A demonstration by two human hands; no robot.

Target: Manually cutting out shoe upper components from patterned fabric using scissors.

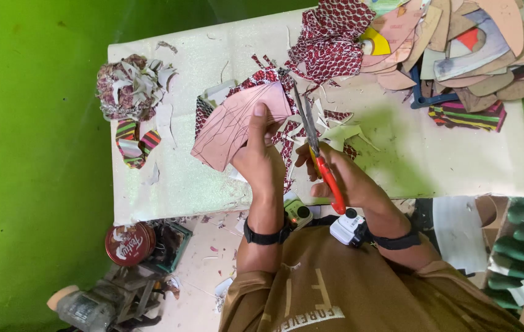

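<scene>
My left hand (260,157) grips a pinkish-brown cardboard pattern piece (231,123) laid over red patterned fabric (262,79), thumb pressed on top. My right hand (342,178) holds red-handled scissors (314,141), blades pointing away from me along the pattern's right edge, where they meet the fabric. Both hands work above a white table (434,154). Small fabric and paper offcuts (335,126) lie around the blades.
A heap of fabric scraps (130,86) and striped cuttings (134,142) sit at the table's left. Red patterned cloth (332,40) and stacked cardboard templates (464,43) fill the far right. A round red tin (129,243) and tools lie on the floor at left.
</scene>
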